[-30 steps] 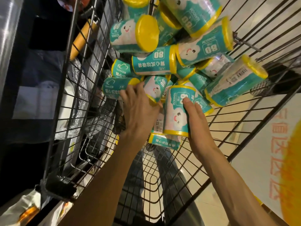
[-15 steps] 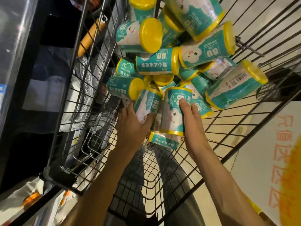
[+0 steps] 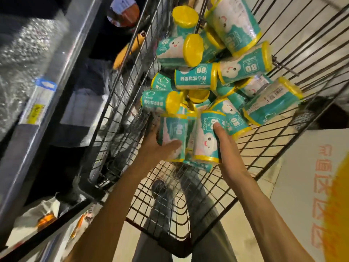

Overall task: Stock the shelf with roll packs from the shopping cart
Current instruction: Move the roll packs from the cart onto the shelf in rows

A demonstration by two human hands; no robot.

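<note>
Down inside the wire cart point(image 3: 251, 148), both hands are on packs. Left hand point(image 3: 160, 146) wraps around a teal pack point(image 3: 172, 137) marked 80, thumb across its lower front, fingers behind it, clamped on. Right hand point(image 3: 226, 146) presses flat along the side of a second pack point(image 3: 206, 137), the one with the smiling cloud face, fingertips reaching up near its top yellow band; palm tight against it, gripping. The 2 packs stand nearly upright, side by side, touching, with another pack just visible between and below them.

Above and behind them, the pile point(image 3: 217, 72) of teal-and-yellow roll packs lies heaped against the far end of the cart, tumbled at all angles, some showing yellow ends, some showing the 80 label. Through the cart's floor mesh, the person's grey trouser legs point(image 3: 198, 195) and the pale floor show.

Off to the left runs the shelf point(image 3: 56, 87), a metal edge carrying a blue and yellow price tag point(image 3: 39, 99), with blurred wrapped goods above and below it. At right, a white board with orange characters point(image 3: 321, 186) stands beside the cart.
</note>
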